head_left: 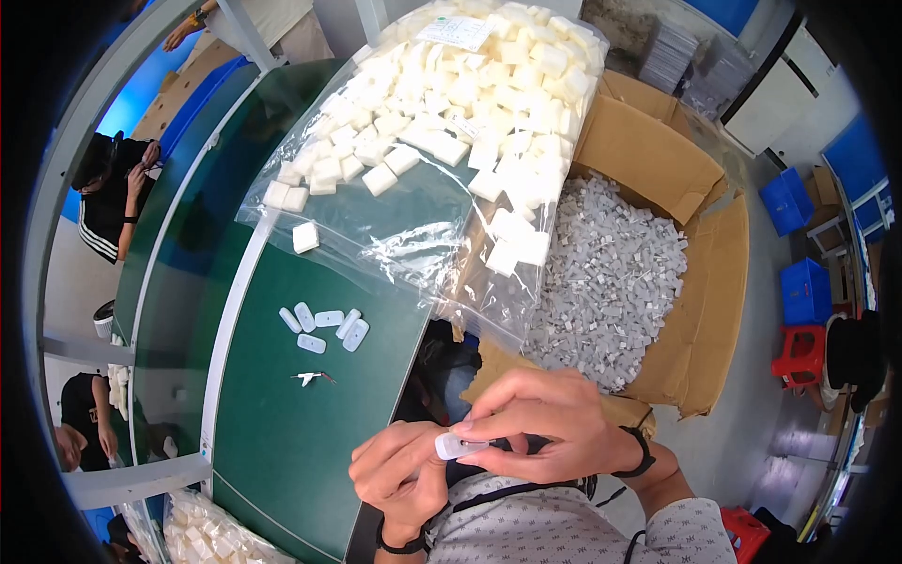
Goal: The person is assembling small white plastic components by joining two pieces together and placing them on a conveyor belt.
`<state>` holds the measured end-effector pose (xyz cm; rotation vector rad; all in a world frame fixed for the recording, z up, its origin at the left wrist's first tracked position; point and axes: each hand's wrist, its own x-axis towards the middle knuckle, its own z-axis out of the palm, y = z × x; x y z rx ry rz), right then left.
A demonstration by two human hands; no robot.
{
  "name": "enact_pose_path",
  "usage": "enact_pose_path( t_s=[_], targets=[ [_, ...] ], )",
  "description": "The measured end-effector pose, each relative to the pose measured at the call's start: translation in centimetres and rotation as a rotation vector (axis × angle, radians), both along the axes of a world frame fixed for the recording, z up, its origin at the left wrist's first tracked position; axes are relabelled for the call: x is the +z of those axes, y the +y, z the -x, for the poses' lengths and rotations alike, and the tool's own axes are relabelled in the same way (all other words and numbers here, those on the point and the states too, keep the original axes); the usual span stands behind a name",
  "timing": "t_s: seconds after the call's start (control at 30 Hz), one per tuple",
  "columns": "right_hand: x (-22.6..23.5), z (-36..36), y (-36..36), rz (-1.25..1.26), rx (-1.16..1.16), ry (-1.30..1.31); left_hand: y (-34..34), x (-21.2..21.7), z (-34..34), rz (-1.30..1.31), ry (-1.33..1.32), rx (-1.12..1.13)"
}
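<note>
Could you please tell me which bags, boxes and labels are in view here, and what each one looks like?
Clear plastic bag: on the green table, full of white blocks.
White label: rectangular, on the bag's far end.
Cardboard box: brown, open, right of the table, full of small white parts.
Second clear bag: lower left, holding white pieces.
Blue crates: far right, on the floor.

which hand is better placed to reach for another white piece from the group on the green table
Probably the left hand. It sits beside the green table, on the side of the white pieces. The right hand is further right, pinching the small white part both hands hold.
</note>
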<state>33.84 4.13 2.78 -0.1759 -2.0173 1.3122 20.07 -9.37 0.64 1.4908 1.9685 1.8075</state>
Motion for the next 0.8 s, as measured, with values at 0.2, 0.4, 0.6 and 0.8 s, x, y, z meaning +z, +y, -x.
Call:
enact_pose_path(
  t_s=[0.2, 0.4, 0.6, 0.8],
  targets=[
    [-0.6, 0.1, -0.1, 0.036, -0.008, -0.009, 0.2, 0.3, -0.1, 0.035, -0.014, 0.007],
    [0.7, -0.4, 1.3, 0.094, 0.023, -0.185, -0.8, 0.1, 1.3, 0.185, -0.282, -0.092],
    [1.4, 0.3, 2.0, -0.282, 0.025, -0.213, -0.8, 0.7, 1.5, 0.198, -0.914, -0.236],
    [-0.7, 0.0, 2.7, -0.346, 0.050, -0.133, -0.6, 0.7, 2.0, 0.282, -0.958, -0.453]
  ],
)
